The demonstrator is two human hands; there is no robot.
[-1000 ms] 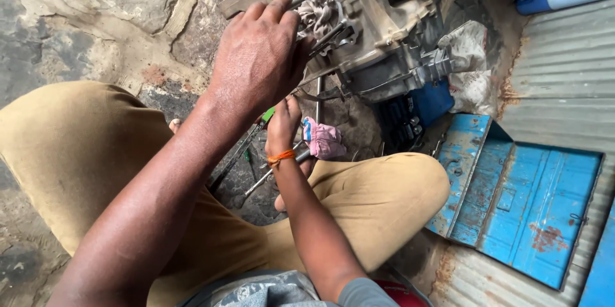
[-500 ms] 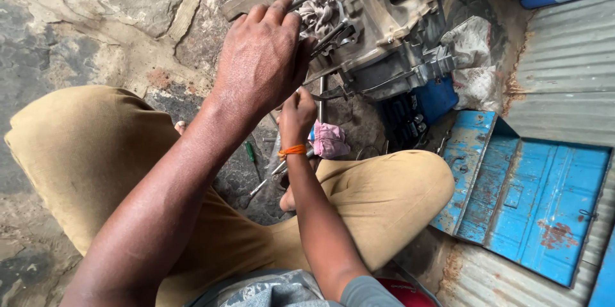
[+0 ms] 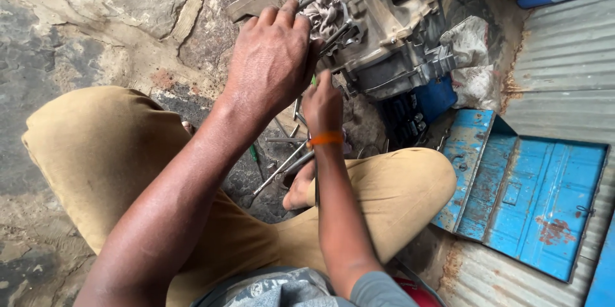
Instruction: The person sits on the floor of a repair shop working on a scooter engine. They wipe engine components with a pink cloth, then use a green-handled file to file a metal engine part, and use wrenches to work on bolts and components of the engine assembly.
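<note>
While squatting on the stone floor, working at one grimy engine block (image 3: 384,44) at twelve o'clock. Left hand (image 3: 272,63) laid over the casing mouth at eleven o'clock of the block, fingers bent down onto one wadded rag (image 3: 325,11) stuffed there; cannot tell whether gripping anything. Right hand (image 3: 322,103), banded in orange at the wrist, closed narrow just below the block at its seven o'clock; whatever it grips, hidden behind the knuckles.

Judged as partway: casing already opened and plugged with cloth, tools out and scattered, nothing refitted yet as far as visible.

Counted: two hands, one block, one rag, one blue metal toolbox (image 3: 532,198) lying open at four o'clock, roughly three or four slim steel tools (image 3: 282,169) loose between the knees, one green-handled screwdriver (image 3: 254,152) beside them, one pale cloth sack (image 3: 471,57) at two o'clock.
</note>
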